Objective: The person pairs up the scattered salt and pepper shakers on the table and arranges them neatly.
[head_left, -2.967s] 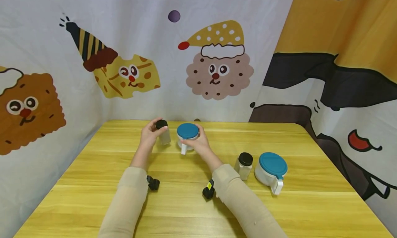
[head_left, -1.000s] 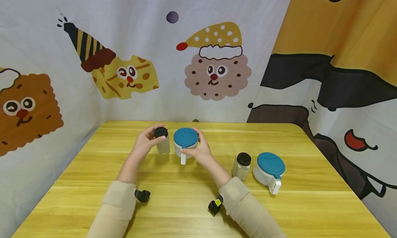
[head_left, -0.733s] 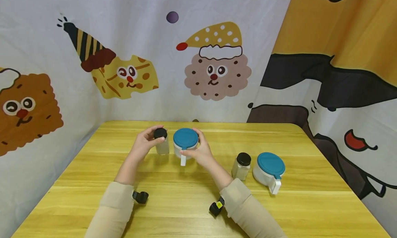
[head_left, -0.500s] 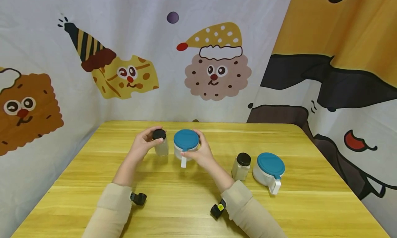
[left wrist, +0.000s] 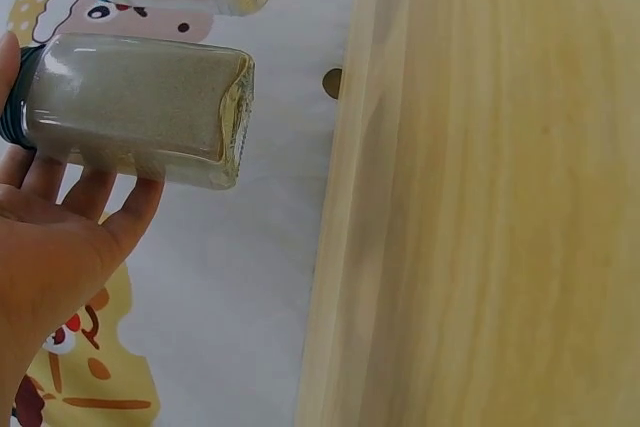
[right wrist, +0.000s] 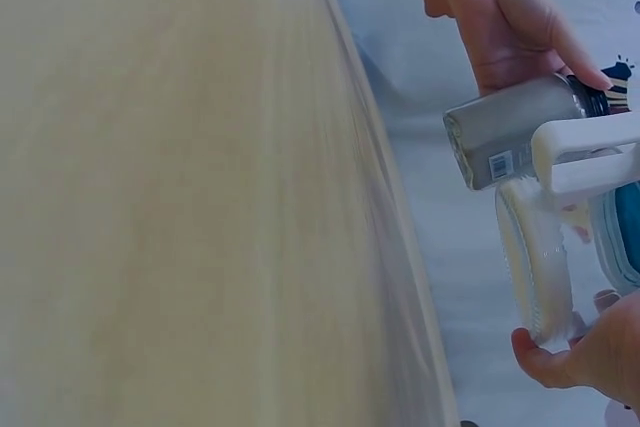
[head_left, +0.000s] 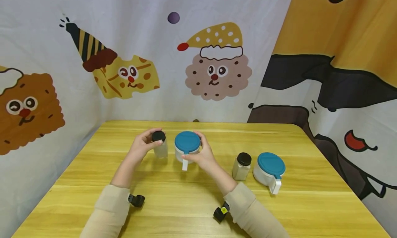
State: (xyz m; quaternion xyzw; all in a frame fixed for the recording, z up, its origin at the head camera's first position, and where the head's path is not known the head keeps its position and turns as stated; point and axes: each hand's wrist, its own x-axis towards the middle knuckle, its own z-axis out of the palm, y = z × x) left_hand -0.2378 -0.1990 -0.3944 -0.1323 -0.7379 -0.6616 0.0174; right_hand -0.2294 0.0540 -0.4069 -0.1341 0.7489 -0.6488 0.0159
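Observation:
My left hand point(head_left: 139, 148) grips a glass shaker jar point(head_left: 161, 151) by its black lid, thumb in front and fingers behind. Greyish powder fills the jar in the left wrist view, where its base shows raised off the tabletop. Just to its right, my right hand point(head_left: 205, 157) holds a seasoning pot point(head_left: 187, 141) with a blue lid, a clear body and a white handle that points toward me. The right wrist view shows the pot's pale base point(right wrist: 535, 262) held up as well. A small gap separates jar and pot in the head view.
On the wooden table point(head_left: 173, 210), to the right, stand a second black-lidded jar point(head_left: 241, 168) and a second blue-lidded pot point(head_left: 263, 176), side by side. A cartoon-printed curtain point(head_left: 167, 107) hangs behind the table's far edge. Each wrist carries a small black camera point(head_left: 136, 200).
Both hands have come nearer to me with the jar and the pot, which were close to the far edge. Lately the jar drifts slightly left. The second jar and pot stay put.

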